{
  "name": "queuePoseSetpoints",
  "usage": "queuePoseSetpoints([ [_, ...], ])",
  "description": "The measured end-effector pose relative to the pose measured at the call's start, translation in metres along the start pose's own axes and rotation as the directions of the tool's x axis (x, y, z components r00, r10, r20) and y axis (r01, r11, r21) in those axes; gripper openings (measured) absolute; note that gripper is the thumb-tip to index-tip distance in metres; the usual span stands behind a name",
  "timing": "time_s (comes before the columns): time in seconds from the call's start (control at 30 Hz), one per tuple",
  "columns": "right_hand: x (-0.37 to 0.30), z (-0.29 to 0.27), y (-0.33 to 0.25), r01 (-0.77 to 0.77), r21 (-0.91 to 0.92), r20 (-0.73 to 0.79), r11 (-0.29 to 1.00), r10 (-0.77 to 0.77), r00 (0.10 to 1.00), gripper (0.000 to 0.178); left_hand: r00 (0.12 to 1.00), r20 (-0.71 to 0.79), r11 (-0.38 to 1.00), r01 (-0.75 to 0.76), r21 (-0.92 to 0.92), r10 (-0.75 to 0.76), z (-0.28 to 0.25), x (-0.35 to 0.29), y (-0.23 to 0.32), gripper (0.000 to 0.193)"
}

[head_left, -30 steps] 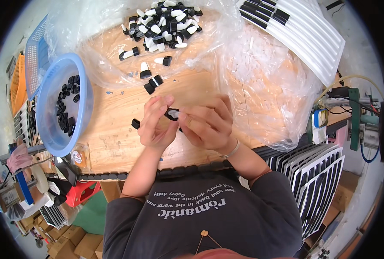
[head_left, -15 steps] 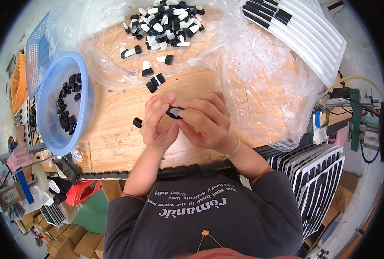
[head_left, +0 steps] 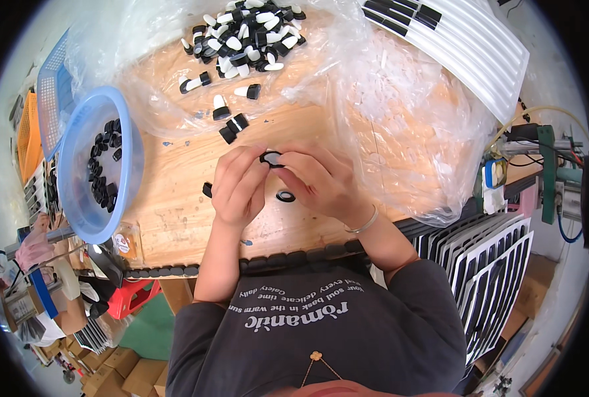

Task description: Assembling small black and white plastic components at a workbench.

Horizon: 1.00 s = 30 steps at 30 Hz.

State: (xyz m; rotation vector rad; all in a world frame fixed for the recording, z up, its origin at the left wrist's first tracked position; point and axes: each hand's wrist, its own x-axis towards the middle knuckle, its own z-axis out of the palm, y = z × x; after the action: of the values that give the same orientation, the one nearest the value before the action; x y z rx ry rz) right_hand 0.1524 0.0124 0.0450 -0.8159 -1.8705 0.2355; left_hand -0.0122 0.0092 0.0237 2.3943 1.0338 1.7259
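Note:
Between the fingertips of both hands is a small oval black piece with a pale grey middle. My left hand pinches its left side, fingers curled. My right hand grips its right side with thumb and fingers. A similar dark ring-like piece with a light centre lies on the wooden table just below my right hand. Left of my left hand sits a small black piece. Farther off lie a pair of black pieces and a black cap with a white tab.
A heap of black-and-white pieces lies on clear plastic sheeting at the back. At left stands a blue basin holding several black pieces. White slotted panels lie back right; more panels stand upright at right.
My hands have drawn closer together and slightly up around the oval piece. The ring-like piece now shows on the table below my right hand. The view has shifted slightly.

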Motion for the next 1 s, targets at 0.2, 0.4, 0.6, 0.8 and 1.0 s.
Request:
queuePoseSetpoints([
  [0.2,-0.0007,-0.0022,0.004,0.051,0.007,0.043,0.999,-0.051,0.998,0.021,0.995,0.076,0.993,-0.074,0.094,0.067,-0.0037,0.0023,-0.0041,0.022],
  [0.4,-0.0001,-0.0024,0.0027,0.039,0.017,0.051,0.999,-0.04,0.998,0.019,0.996,0.073,0.997,-0.057,0.06,0.053,-0.0042,0.003,-0.0044,0.024],
  [0.6,-0.0013,-0.0038,0.0046,0.07,-0.012,0.111,0.997,-0.068,0.991,0.02,0.994,0.083,0.992,-0.074,0.098,0.066,-0.0045,0.002,-0.0039,0.018],
  [0.8,0.0022,-0.0082,-0.0005,0.084,-0.025,0.129,0.996,-0.08,0.988,0.023,0.999,0.021,0.999,-0.029,0.028,0.029,-0.0007,-0.0012,-0.0027,0.018],
  [1.0,-0.0005,-0.0087,-0.0011,0.069,-0.022,0.143,0.997,-0.066,0.988,0.024,0.994,0.073,0.989,-0.091,0.118,0.082,-0.0021,0.0017,-0.0003,0.019],
])
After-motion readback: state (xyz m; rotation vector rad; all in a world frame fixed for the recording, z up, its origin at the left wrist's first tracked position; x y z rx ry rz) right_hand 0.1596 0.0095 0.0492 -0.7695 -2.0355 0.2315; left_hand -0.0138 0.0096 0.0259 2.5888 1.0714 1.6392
